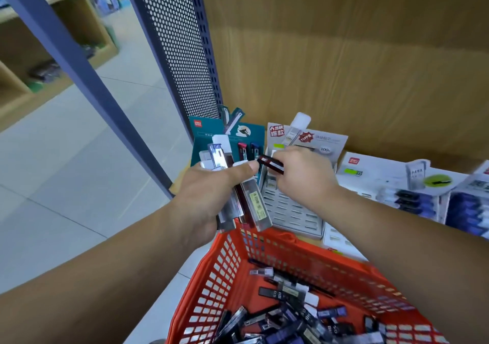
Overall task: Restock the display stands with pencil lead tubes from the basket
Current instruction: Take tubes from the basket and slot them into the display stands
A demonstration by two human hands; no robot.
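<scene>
My left hand (203, 195) grips a fanned bundle of several pencil lead tubes (248, 200), thumb pressed across them. My right hand (301, 174) pinches a single dark red tube (271, 164) just right of the bundle's top. Both hands hover above the far rim of an orange mesh basket (227, 259) that holds many loose dark tubes (288, 314). Behind the hands a teal display stand (251, 134) and a white slotted display stand (291, 211) sit on the shelf.
More white display boxes with blue and clear tubes (412, 190) line the shelf to the right. A wood back panel (344, 52) rises behind them. A perforated blue metal upright (180, 52) stands on the left, with tiled floor (66, 171) beyond it.
</scene>
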